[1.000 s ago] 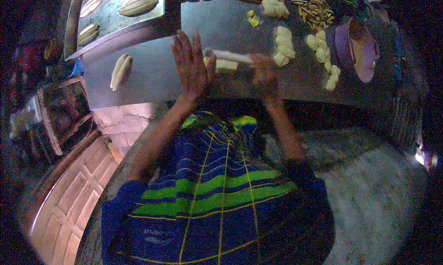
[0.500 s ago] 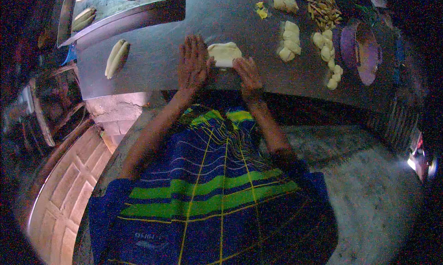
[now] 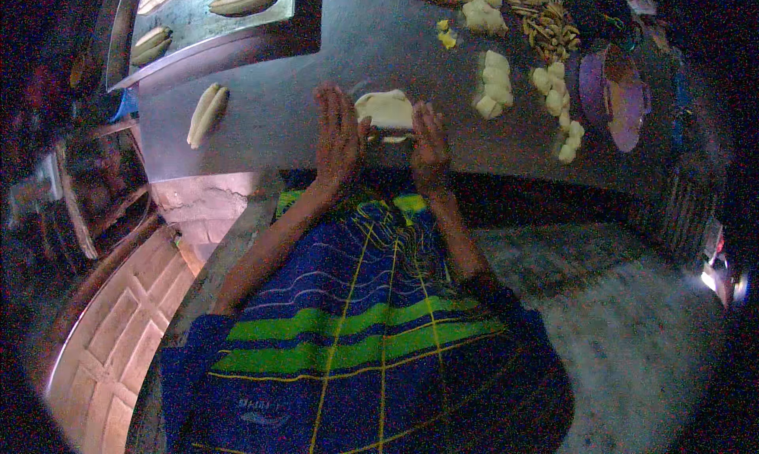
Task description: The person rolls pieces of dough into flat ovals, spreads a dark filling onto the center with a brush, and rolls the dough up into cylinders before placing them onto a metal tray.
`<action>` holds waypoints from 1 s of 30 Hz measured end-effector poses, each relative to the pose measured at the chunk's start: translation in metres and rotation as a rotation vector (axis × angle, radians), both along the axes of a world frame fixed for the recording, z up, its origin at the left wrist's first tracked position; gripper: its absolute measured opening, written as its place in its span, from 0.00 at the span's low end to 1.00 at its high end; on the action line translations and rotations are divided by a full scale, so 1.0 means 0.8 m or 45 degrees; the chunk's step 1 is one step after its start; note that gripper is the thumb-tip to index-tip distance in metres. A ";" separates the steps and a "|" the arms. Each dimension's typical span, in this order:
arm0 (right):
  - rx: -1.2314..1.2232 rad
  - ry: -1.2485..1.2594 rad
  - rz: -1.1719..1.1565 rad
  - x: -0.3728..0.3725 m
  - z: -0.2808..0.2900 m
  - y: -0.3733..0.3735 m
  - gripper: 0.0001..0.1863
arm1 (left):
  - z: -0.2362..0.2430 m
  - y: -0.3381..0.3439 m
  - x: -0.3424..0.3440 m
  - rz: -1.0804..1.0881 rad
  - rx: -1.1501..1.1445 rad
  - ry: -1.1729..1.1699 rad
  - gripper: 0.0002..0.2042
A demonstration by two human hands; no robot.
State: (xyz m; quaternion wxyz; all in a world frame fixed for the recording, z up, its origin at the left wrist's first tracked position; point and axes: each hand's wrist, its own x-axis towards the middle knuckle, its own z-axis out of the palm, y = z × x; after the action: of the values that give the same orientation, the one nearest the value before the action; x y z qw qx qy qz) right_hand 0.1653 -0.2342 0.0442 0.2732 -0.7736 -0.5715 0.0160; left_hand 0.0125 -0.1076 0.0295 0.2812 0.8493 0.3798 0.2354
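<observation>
A flattened piece of pale dough [image 3: 385,109] lies on the dark worktop in front of me, between my two hands. At its left side stands my left hand [image 3: 338,142], with straight fingers and its thumb toward the dough. My right hand [image 3: 430,150] is at the dough's right side, its fingers stretched out and pointing away from me. Both hands are open and hold nothing. A thin pale strip shows just below the dough's near edge; I cannot tell whether it is part of it. Further left lies a shaped dough roll [image 3: 209,115] with a lengthwise groove.
At the far left a metal tray [image 3: 229,37] carries several grooved rolls. To the right are clusters of dough lumps [image 3: 495,84], [image 3: 553,89], a yellow smear [image 3: 447,35], a heap of small brownish pieces [image 3: 545,19] and a purple container [image 3: 597,84]. The worktop's near edge [image 3: 522,179] runs before me.
My hands have turned more upright along the dough's sides, and the right fingers have straightened. The dough's near edge looks changed, with a thin strip below it. The view has shifted slightly.
</observation>
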 end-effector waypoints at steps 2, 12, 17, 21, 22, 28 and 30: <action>-0.241 -0.091 -0.159 -0.006 0.016 0.030 0.32 | 0.014 0.009 0.016 0.067 0.078 0.262 0.35; -0.373 -0.274 -0.277 0.031 0.025 0.124 0.36 | 0.067 0.076 0.077 0.087 0.296 0.699 0.38; -0.399 -0.391 -0.227 0.050 0.027 0.160 0.36 | 0.010 0.127 0.100 0.114 0.426 0.278 0.38; -0.288 -0.378 -0.212 0.076 0.011 0.197 0.37 | 0.009 0.161 0.119 0.101 0.558 0.193 0.36; -0.276 -0.388 -0.212 0.085 0.006 0.204 0.37 | 0.007 0.169 0.130 0.133 0.565 0.177 0.35; -0.025 -0.515 -0.120 0.114 0.016 0.232 0.30 | 0.003 0.222 0.173 0.197 0.730 0.172 0.33; -0.115 -0.797 0.044 0.139 0.010 0.219 0.23 | -0.002 0.228 0.183 0.211 0.814 0.250 0.32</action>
State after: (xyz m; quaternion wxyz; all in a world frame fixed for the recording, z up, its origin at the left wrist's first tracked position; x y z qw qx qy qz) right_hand 0.2769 -0.0588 0.0521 0.0493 -0.7425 -0.6396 -0.1929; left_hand 0.1586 0.0747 0.0277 -0.0570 0.8793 0.3798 0.2816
